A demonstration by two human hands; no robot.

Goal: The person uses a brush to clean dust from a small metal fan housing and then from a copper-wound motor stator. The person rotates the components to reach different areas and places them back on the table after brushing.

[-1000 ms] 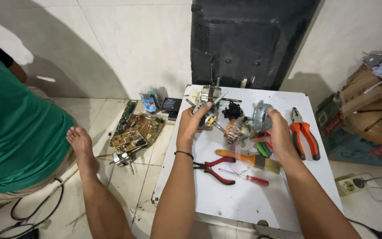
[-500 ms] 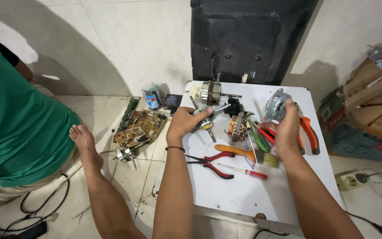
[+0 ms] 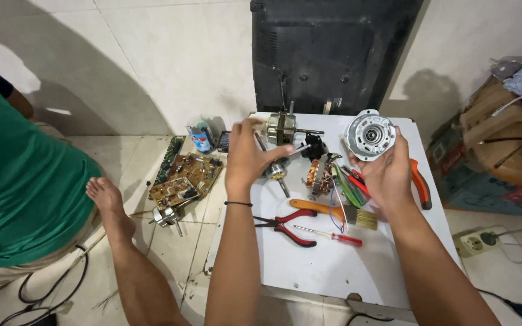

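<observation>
right hand (image 3: 388,175): fingers curled around a round metal motor cover (image 3: 368,134), held up above the white table (image 3: 333,265). left hand (image 3: 246,158): fingers closed on a rotor shaft (image 3: 276,170), beside the motor body (image 3: 282,128).

My right hand (image 3: 388,175) holds 1 round metal motor cover (image 3: 368,134) raised over the white table (image 3: 333,265). My left hand (image 3: 246,158) grips a rotor shaft (image 3: 276,172). Red pliers (image 3: 288,224), 1 brush (image 3: 333,212) and 1 screwdriver (image 3: 330,235) lie between my arms.
</observation>
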